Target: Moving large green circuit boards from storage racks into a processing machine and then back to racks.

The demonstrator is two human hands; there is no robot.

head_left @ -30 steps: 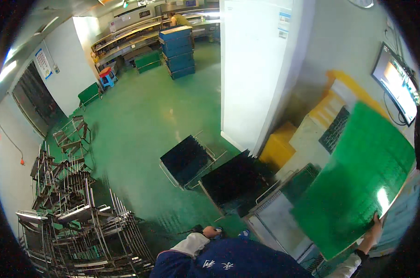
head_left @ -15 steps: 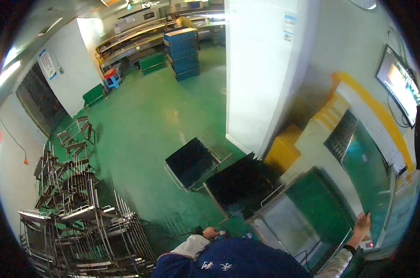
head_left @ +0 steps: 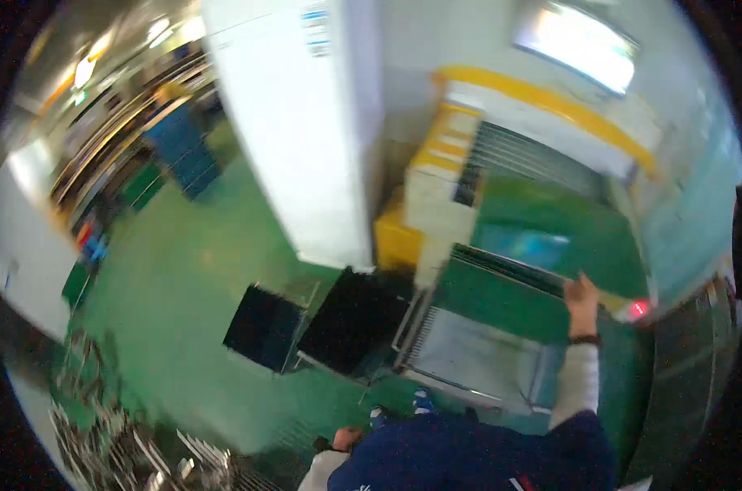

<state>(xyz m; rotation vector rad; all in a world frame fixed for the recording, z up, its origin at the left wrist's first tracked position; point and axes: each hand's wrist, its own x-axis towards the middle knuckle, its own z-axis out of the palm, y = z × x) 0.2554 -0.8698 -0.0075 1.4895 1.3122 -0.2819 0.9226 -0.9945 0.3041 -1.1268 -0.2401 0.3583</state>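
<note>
My right hand (head_left: 582, 299) reaches forward over the machine, its fingers drawn together at the near edge of a glossy green panel (head_left: 551, 237). Blur hides whether they grip that edge or something small. Between me and the panel lies a framed rack-like bed (head_left: 502, 307), green at the back, with a greyish translucent sheet (head_left: 477, 348) on its near part. My left hand (head_left: 346, 439) hangs low by my side, above the floor. Its fingers are smeared and partly hidden, and nothing shows in it.
Two black slotted racks (head_left: 265, 327) (head_left: 356, 323) stand left of the bed. Metal frames (head_left: 154, 454) crowd the lower left. A white pillar (head_left: 293, 139), a yellow box (head_left: 397, 237) and a lit screen (head_left: 580, 45) are ahead; blue crates (head_left: 183, 151) stand far left.
My view has swung right, so the machine sits nearer the middle. My right arm now stretches further forward, the hand still by the green panel's near edge. My left hand stays low.
</note>
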